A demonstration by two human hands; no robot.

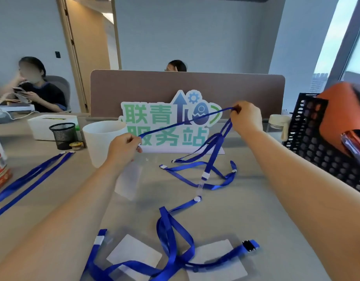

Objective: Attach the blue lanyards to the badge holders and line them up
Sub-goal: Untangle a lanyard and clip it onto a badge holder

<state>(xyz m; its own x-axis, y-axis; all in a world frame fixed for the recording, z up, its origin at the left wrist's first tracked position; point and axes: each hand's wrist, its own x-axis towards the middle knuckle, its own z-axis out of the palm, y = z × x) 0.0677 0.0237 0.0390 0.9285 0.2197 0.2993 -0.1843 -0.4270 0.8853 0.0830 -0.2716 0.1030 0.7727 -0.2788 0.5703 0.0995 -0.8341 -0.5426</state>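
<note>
Head view: above a pale grey worktop, the left hand and right hand stretch a blue ribbon lanyard taut between them, the fingers of each pinching one end. A clear plastic badge holder hangs below the left hand. More blue lanyards lie tangled on the worktop beyond, two clear holders with white cards nearest the camera. Two finished lanyards lie straight at left.
</note>
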